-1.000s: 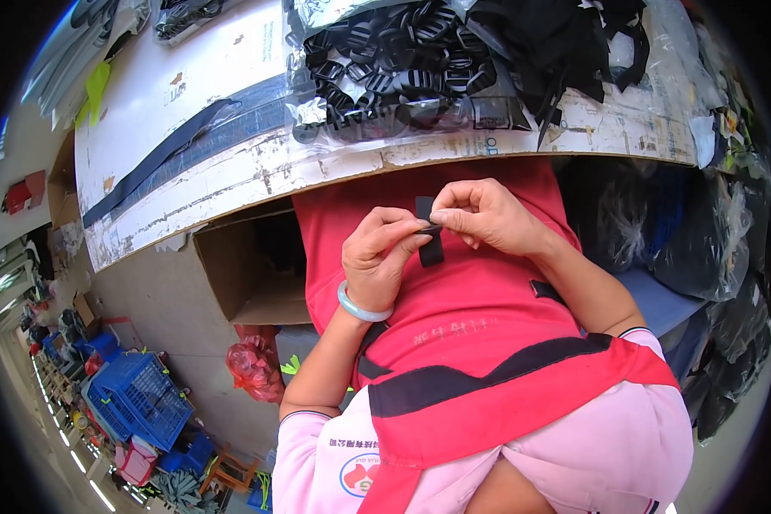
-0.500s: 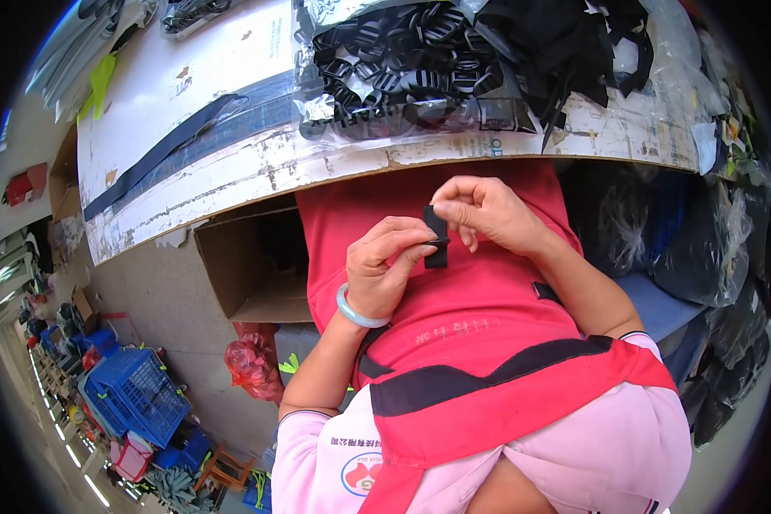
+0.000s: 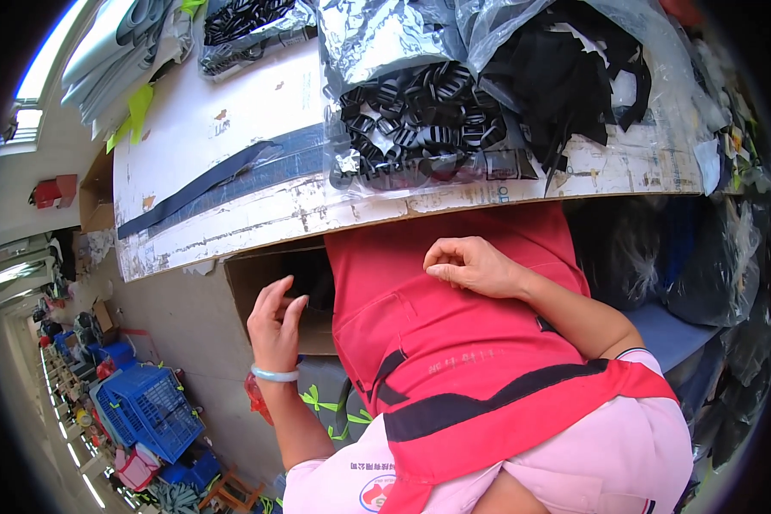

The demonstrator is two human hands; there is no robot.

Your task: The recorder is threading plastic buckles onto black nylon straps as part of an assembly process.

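My left hand (image 3: pixel 274 332) is raised at the left, in front of the opening of a cardboard box (image 3: pixel 315 341) under the table. Its thumb and fingers are apart, and nothing shows between them. Over the red apron (image 3: pixel 454 325), just below the table edge, my right hand (image 3: pixel 475 267) is loosely curled, with no thing visible in it. On the table (image 3: pixel 304 90) beyond, black plastic buckles (image 3: pixel 407 128) fill a clear bag. To their right, black straps (image 3: pixel 552 77) spill from another clear bag.
One long black strap (image 3: pixel 193 187) lies across the table's left part. Another bag of black pieces (image 3: pixel 248 34) and folded grey material (image 3: pixel 116 51) are further back. On the floor at left stands a blue crate (image 3: pixel 150 411). Dark wrapped bundles (image 3: pixel 711 265) are at the right.
Both hands were together on a short black strap with a small black piece on it. My left hand has moved left, off the apron, and opened. That strap is out of sight now.
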